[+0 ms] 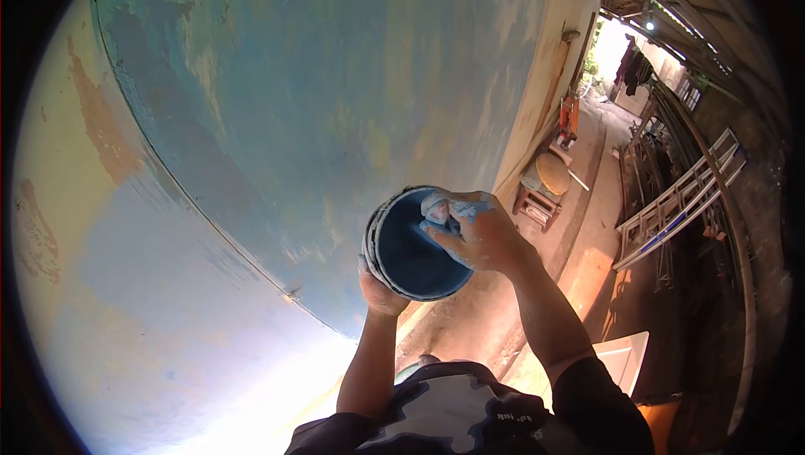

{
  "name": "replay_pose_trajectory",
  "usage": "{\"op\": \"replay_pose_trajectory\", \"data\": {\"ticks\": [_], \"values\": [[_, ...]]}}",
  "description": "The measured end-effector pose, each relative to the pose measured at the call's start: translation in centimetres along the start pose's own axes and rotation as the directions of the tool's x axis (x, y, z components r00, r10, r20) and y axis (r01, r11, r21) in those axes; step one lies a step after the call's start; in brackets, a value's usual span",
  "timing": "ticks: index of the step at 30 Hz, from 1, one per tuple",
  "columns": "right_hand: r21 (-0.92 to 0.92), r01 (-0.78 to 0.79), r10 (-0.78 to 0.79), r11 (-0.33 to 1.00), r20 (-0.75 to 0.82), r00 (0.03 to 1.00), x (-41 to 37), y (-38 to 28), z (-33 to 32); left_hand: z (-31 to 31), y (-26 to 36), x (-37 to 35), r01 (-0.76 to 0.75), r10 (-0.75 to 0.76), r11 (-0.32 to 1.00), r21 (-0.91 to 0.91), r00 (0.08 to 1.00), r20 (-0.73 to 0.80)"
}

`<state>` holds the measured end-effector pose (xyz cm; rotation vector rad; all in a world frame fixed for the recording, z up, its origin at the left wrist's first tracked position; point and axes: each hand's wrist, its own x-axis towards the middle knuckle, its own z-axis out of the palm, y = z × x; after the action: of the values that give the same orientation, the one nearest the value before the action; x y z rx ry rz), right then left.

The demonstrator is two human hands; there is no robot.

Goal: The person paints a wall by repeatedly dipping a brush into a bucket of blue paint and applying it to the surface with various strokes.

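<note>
A round bucket with a dark blue inside and a pale, paint-caked rim is held up before my chest, its mouth tilted toward me. My left hand grips it from the lower left side, most fingers hidden behind the wall. Over the right part of the mouth is my right hand, fingers curled and smeared with light blue paint. A whitish, paint-coated lump shows at its fingertips; I cannot tell what it is. Behind the bucket stands a wall brushed in uneven blue-green.
At left, the wall continues in pale blue and yellow with brown peeled patches. A ladder leans on the right among stacked poles. Down the passage stands a small wooden stool with things on it. Near my right elbow is a pale panel.
</note>
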<state>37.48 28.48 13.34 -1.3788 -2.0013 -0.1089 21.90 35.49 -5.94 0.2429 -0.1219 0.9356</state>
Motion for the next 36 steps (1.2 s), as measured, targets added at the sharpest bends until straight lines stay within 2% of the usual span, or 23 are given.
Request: {"op": "replay_pose_trajectory", "data": {"ticks": [1, 3, 7, 8, 9, 10, 12, 13, 14, 16, 17, 18, 20, 21, 22, 24, 26, 28, 29, 31, 33, 34, 36], "values": [[0.001, -0.008, 0.008, 1.000, 0.001, 1.000, -0.2, -0.3, 0.3, -1.0, 0.1, -0.2, -0.005, 0.006, 1.000, 0.020, 0.999, -0.038], [-0.128, -0.004, 0.008, 0.992, 0.025, 1.000, -0.5, -0.7, 1.0, -2.0, 0.3, -1.1, -0.008, 0.011, 0.999, 0.039, 0.997, -0.079], [-0.089, 0.034, -0.032, 0.995, 0.024, 0.999, -1.1, -1.2, 1.5, -2.7, 1.0, -3.4, -0.055, 0.059, 0.997, 0.051, 0.995, -0.076], [0.084, 0.005, -0.004, 0.996, -0.015, 1.000, -1.0, -1.3, 1.2, -2.8, 1.1, -4.1, -0.063, 0.066, 0.997, 0.046, 0.996, -0.066], [0.258, -0.018, 0.030, 0.966, -0.043, 0.999, -1.1, -1.4, 0.9, -3.1, 1.2, -4.9, -0.101, 0.099, 0.994, 0.043, 0.994, 0.054], [0.265, -0.011, 0.020, 0.964, -0.032, 0.999, -1.4, -1.6, 0.8, -3.4, 1.4, -5.4, -0.117, 0.115, 0.992, 0.041, 0.992, 0.049], [0.615, -0.230, 0.319, 0.754, -0.038, 0.947, -2.1, -1.9, 0.7, -3.6, 2.2, -6.3, -0.133, 0.130, 0.988, -0.074, 0.990, -0.050], [0.744, -0.270, 0.430, 0.611, -0.025, 0.903, -2.1, -2.0, 1.0, -3.6, 2.6, -7.1, -0.153, 0.149, 0.986, -0.066, 0.987, -0.052], [0.752, -0.260, 0.414, 0.606, -0.018, 0.910, -2.2, -1.6, 1.3, -2.9, 3.1, -8.0, -0.167, 0.161, 0.983, -0.080, 0.984, -0.077], [0.888, -0.380, 0.604, 0.258, 0.159, 0.781, -2.5, -0.4, 2.6, -2.8, 4.6, -10.2, -0.210, 0.201, 0.975, -0.077, 0.974, -0.103], [0.896, -0.400, 0.601, 0.193, 0.214, 0.770, -2.9, 0.2, 3.4, -3.1, 5.2, -11.4, -0.201, 0.193, 0.978, -0.063, 0.975, -0.107], [0.896, -0.401, 0.590, 0.192, 0.222, 0.777, -3.4, 0.9, 4.3, -3.0, 5.6, -12.3, -0.192, 0.186, 0.980, -0.052, 0.976, -0.109], [0.910, -0.392, 0.456, -0.132, 0.407, 0.791, -4.7, 1.8, 6.2, -2.7, 6.4, -14.1, -0.237, 0.227, 0.970, -0.045, 0.959, -0.169], [0.875, -0.450, 0.407, -0.179, 0.483, 0.776, -5.1, 1.8, 6.7, -2.7, 6.8, -15.0, -0.255, 0.242, 0.961, -0.102, 0.962, -0.124], [0.872, -0.456, 0.394, -0.177, 0.488, 0.779, -5.6, 1.9, 7.5, -2.6, 7.1, -15.7, -0.270, 0.261, 0.950, -0.159, 0.962, -0.079], [0.816, -0.517, 0.319, -0.258, 0.577, 0.752, -6.5, 2.1, 9.2, -2.5, 7.5, -16.6, -0.313, 0.300, 0.937, -0.158, 0.949, -0.097], [0.812, -0.525, 0.327, -0.257, 0.584, 0.743, -6.5, 1.7, 10.3, -2.8, 7.9, -17.6, -0.365, 0.362, 0.931, 0.015, 0.916, -0.174], [0.716, -0.693, 0.154, -0.085, 0.697, 0.700, -6.1, 0.7, 10.4, -3.8, 8.8, -19.0, -0.396, 0.397, 0.917, 0.043, 0.899, -0.184], [0.700, -0.706, 0.085, -0.103, 0.714, 0.695, -5.7, -0.5, 10.1, -3.9, 9.2, -19.3, -0.381, 0.376, 0.924, -0.013, 0.916, -0.141], [0.730, -0.680, 0.081, -0.073, 0.684, 0.725, -5.6, -0.8, 11.9, -4.1, 9.7, -20.3, -0.368, 0.362, 0.928, -0.057, 0.927, -0.098], [0.805, -0.591, 0.128, -0.047, 0.592, 0.796, -5.2, -0.8, 13.7, -2.5, 9.7, -20.5, -0.446, 0.443, 0.893, 0.053, 0.855, -0.269], [0.807, -0.589, 0.119, -0.050, 0.590, 0.798, -5.0, -1.0, 14.5, -2.3, 9.9, -20.8, -0.452, 0.450, 0.890, 0.060, 0.852, -0.266], [0.809, -0.408, 0.366, 0.424, 0.259, 0.894, -3.2, -3.8, 15.0, -2.1, 10.3, -21.7, -0.434, 0.453, 0.891, 0.130, 0.858, -0.241]]}}
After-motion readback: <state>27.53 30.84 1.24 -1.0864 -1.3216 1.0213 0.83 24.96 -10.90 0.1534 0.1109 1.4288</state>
